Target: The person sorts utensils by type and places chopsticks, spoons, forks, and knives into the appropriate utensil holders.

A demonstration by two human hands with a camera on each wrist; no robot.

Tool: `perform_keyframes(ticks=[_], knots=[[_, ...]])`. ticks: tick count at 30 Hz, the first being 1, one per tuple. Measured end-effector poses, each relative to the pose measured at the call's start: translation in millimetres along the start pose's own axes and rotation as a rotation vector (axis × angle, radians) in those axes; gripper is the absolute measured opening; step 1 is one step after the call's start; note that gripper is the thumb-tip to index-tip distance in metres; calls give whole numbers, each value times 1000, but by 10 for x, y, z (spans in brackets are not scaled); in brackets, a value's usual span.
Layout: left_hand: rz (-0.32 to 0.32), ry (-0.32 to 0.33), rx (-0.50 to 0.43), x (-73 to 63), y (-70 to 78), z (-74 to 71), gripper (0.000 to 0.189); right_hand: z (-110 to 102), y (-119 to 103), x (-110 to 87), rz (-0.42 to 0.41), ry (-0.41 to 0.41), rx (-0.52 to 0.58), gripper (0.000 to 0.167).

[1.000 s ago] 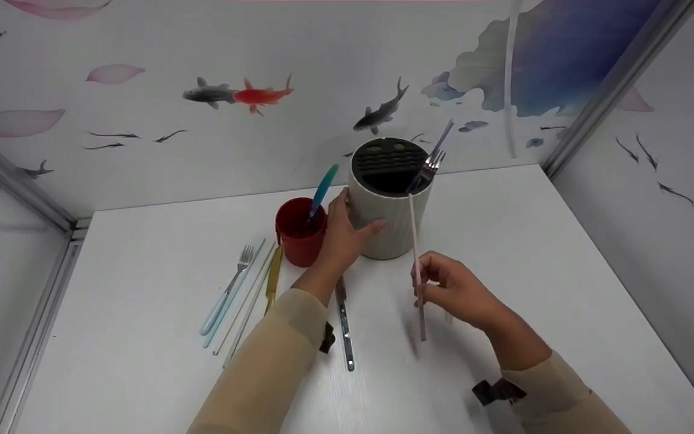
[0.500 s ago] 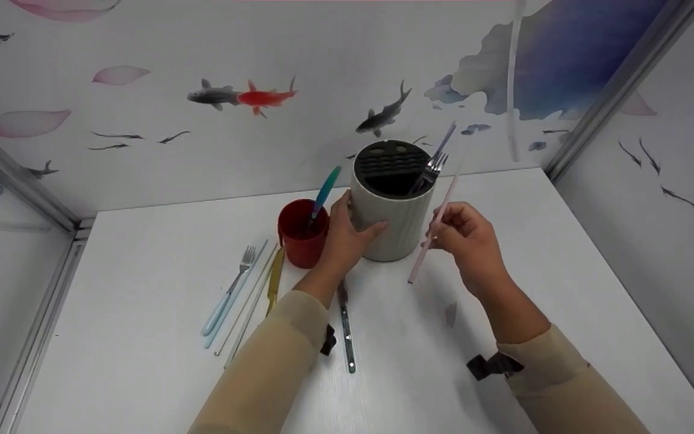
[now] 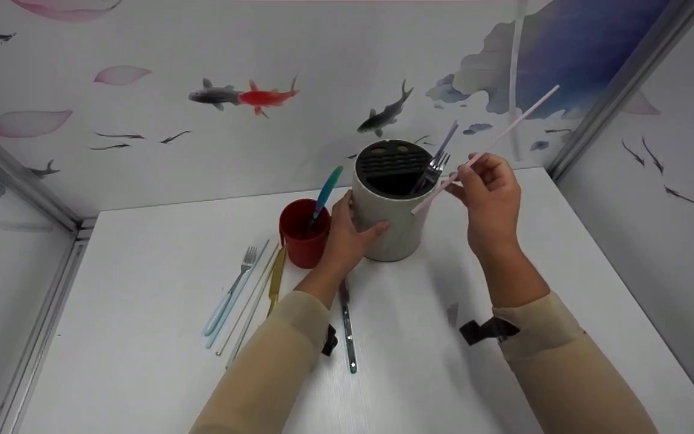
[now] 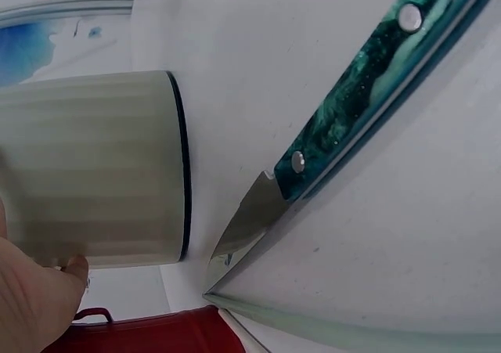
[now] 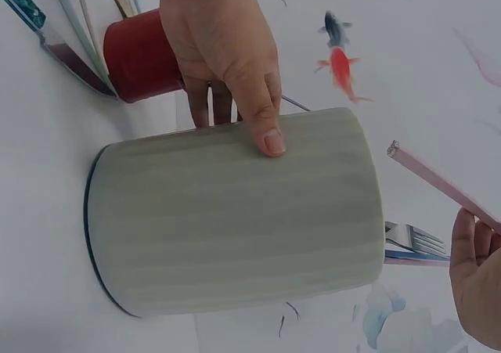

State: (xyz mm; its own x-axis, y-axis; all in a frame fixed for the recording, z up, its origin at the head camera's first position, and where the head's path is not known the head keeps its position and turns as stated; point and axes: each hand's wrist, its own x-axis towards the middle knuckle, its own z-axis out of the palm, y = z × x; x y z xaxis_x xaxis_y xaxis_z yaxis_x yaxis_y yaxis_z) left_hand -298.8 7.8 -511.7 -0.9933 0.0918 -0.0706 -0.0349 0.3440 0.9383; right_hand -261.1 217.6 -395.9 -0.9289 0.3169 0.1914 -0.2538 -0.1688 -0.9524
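Note:
A ribbed, pale utensil holder (image 3: 392, 232) with a slotted black top stands upright near the back wall. My left hand (image 3: 350, 238) grips its left side, thumb across the front. My right hand (image 3: 491, 199) pinches a pink chopstick (image 3: 515, 125) in the air, right of the holder. The chopstick slants, its lower end overlapping the holder's rim in the head view, while in the right wrist view that end (image 5: 399, 151) shows apart from the top. A fork (image 3: 439, 163) and a thin purple stick (image 3: 447, 137) poke out of the holder's right side.
Left of the holder, a red cup (image 3: 303, 247) holds a teal-handled utensil (image 3: 329, 184). A blue-handled fork (image 3: 223, 304), several thin sticks (image 3: 250, 301) and a gold knife (image 3: 275, 280) lie on the table. A green-handled knife (image 4: 360, 95) lies near my left forearm.
My right hand has risen and moved right and away with the pink chopstick, which has tilted from near upright to a slant. My left hand has stayed on the utensil holder.

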Motion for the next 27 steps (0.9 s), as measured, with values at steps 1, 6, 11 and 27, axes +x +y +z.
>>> perform_keyframes(ticks=[1, 6, 11, 27], knots=[[-3, 3, 3, 0, -3, 3, 100, 13, 1, 22, -10, 10, 10, 20], [-10, 10, -2, -1, -19, 19, 100, 65, 53, 86, -76, 54, 60, 24], [-4, 0, -24, -3, -29, 31, 100, 88, 119, 124, -115, 101, 46, 23], [8, 8, -10, -7, -46, 21, 98, 118, 319, 121, -94, 7, -321, 16]])
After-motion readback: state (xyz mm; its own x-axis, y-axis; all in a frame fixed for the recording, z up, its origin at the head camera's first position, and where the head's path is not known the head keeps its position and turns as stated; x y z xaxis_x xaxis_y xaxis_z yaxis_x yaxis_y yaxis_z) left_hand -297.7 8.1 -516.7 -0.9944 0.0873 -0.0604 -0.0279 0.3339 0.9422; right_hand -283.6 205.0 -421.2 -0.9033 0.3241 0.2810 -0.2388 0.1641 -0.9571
